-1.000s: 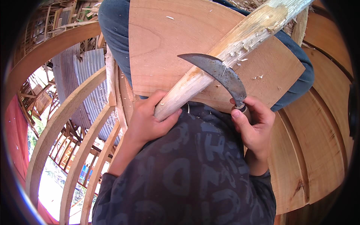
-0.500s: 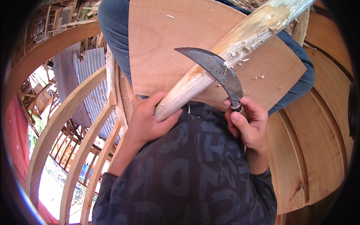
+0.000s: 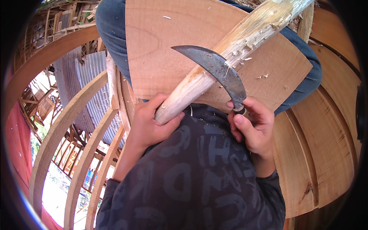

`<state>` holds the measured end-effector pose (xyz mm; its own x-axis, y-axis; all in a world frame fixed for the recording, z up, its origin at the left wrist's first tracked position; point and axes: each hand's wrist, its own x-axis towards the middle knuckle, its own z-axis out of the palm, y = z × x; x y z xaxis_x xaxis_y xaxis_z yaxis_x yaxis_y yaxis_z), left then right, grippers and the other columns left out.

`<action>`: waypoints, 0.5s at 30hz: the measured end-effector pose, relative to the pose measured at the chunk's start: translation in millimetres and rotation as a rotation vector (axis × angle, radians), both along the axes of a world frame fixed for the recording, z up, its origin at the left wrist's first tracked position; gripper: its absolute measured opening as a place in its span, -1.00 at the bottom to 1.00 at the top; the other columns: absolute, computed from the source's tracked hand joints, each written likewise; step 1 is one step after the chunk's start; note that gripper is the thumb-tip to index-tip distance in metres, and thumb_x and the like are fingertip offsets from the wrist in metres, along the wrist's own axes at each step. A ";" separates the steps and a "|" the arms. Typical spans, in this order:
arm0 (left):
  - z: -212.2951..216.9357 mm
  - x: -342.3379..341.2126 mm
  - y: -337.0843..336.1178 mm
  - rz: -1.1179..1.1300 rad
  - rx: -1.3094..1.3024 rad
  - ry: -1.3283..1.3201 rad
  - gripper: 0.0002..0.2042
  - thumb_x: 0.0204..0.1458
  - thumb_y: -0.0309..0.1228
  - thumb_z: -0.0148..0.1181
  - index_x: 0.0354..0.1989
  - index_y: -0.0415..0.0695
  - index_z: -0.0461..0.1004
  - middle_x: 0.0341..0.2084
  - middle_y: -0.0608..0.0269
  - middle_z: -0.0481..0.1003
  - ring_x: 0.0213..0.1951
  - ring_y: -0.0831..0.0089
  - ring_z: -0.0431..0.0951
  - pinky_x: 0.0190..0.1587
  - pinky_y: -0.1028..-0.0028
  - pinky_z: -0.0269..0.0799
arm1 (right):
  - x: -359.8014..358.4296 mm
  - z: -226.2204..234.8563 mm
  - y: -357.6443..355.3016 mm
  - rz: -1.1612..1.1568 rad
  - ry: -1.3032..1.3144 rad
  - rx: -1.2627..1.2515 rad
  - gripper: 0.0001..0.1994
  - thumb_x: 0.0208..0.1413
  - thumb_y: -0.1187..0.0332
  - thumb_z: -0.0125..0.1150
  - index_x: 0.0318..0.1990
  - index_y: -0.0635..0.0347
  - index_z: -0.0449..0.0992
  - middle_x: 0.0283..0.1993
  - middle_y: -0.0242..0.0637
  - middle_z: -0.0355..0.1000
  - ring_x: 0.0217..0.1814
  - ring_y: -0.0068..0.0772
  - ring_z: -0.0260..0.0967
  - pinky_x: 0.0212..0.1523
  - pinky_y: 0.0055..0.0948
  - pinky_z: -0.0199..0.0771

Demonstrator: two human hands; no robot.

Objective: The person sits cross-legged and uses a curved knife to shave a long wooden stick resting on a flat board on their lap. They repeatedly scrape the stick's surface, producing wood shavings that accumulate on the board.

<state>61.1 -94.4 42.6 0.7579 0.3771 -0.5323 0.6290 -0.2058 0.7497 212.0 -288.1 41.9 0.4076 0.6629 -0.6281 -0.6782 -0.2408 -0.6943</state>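
A pale, partly stripped wooden pole (image 3: 193,84) slants from my belly up to the far right, its surface rough and splintered toward the far end. My left hand (image 3: 151,119) is wrapped round its near end. In my right hand (image 3: 253,124) is a sickle (image 3: 222,71) with a dark curved blade, gripped by its short dark handle. The blade lies across the pole, its tip pointing left, with thin shavings at its edge. Under the pole, a flat wooden board (image 3: 165,42) rests over my legs.
Wood shavings (image 3: 263,76) are scattered on the board. Curved wooden ribs (image 3: 82,159) and a corrugated metal sheet (image 3: 86,82) stand to my left, with lumber beyond. Curved planking (image 3: 326,126) rises on my right. A red cloth (image 3: 18,142) hangs at the far left.
The view has shifted slightly, so the pole, board and sickle sit a little farther left. Both hands keep their hold, and the blade stays across the pole at nearly the same spot.
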 end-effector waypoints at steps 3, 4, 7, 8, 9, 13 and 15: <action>0.7 0.7 0.3 0.001 -0.003 0.006 -0.74 -0.19 -0.48 0.34 -0.29 -0.23 0.47 -0.54 0.12 0.54 -0.46 0.36 0.61 -0.40 0.50 0.42 | -10.5 -3.6 3.8 0.014 -0.235 -0.052 -0.72 0.02 0.59 0.21 -0.07 0.39 0.43 -0.35 -0.27 0.50 -0.45 -0.57 0.40 -0.45 -0.56 0.40; 0.2 0.6 0.8 -0.002 -0.006 0.004 -0.74 -0.19 -0.48 0.34 -0.29 -0.23 0.47 -0.54 0.13 0.54 -0.46 0.36 0.61 -0.40 0.50 0.42 | -11.4 -4.8 4.3 0.057 -0.351 -0.061 -0.71 0.01 0.60 0.22 -0.07 0.39 0.43 -0.34 -0.23 0.51 -0.42 -0.54 0.43 -0.42 -0.57 0.42; 0.1 0.8 1.1 0.001 0.034 -0.002 -0.74 -0.19 -0.49 0.33 -0.28 -0.23 0.47 -0.54 0.13 0.54 -0.46 0.36 0.61 -0.40 0.50 0.42 | -8.2 -8.2 6.7 0.235 -0.778 -0.078 -0.70 -0.01 0.61 0.24 -0.08 0.41 0.41 -0.23 -0.11 0.52 -0.33 -0.48 0.49 -0.32 -0.59 0.43; 0.0 1.3 0.7 -0.002 0.028 0.002 -0.74 -0.19 -0.49 0.33 -0.28 -0.23 0.47 -0.54 0.13 0.54 -0.46 0.36 0.61 -0.40 0.50 0.42 | -5.5 -9.7 7.0 0.305 -0.933 -0.081 -0.70 -0.01 0.61 0.24 -0.08 0.42 0.41 -0.18 -0.07 0.52 -0.30 -0.47 0.50 -0.28 -0.61 0.43; 0.1 1.5 0.8 -0.005 0.023 0.006 -0.74 -0.19 -0.49 0.33 -0.28 -0.23 0.47 -0.54 0.13 0.54 -0.46 0.36 0.61 -0.40 0.50 0.42 | -3.2 -11.2 7.0 0.245 -0.825 -0.036 -0.70 -0.01 0.60 0.24 -0.08 0.42 0.41 -0.21 -0.09 0.52 -0.33 -0.48 0.49 -0.30 -0.60 0.43; -1.3 0.5 1.5 -0.008 0.007 -0.003 -0.73 -0.19 -0.48 0.33 -0.28 -0.24 0.47 -0.54 0.12 0.54 -0.46 0.35 0.61 -0.40 0.50 0.42 | 2.0 -9.7 2.8 0.226 -0.397 0.094 -0.71 -0.01 0.58 0.25 -0.09 0.42 0.42 -0.33 -0.19 0.49 -0.47 -0.58 0.39 -0.42 -0.58 0.38; -8.2 -2.3 -0.7 -0.005 0.078 -0.102 -0.73 -0.20 -0.48 0.33 -0.28 -0.23 0.47 -0.55 0.12 0.54 -0.47 0.34 0.61 -0.40 0.50 0.42 | 3.9 -9.4 2.2 0.271 -0.241 0.112 -0.74 0.03 0.57 0.21 -0.09 0.39 0.44 -0.41 -0.31 0.43 -0.55 -0.69 0.29 -0.50 -0.65 0.27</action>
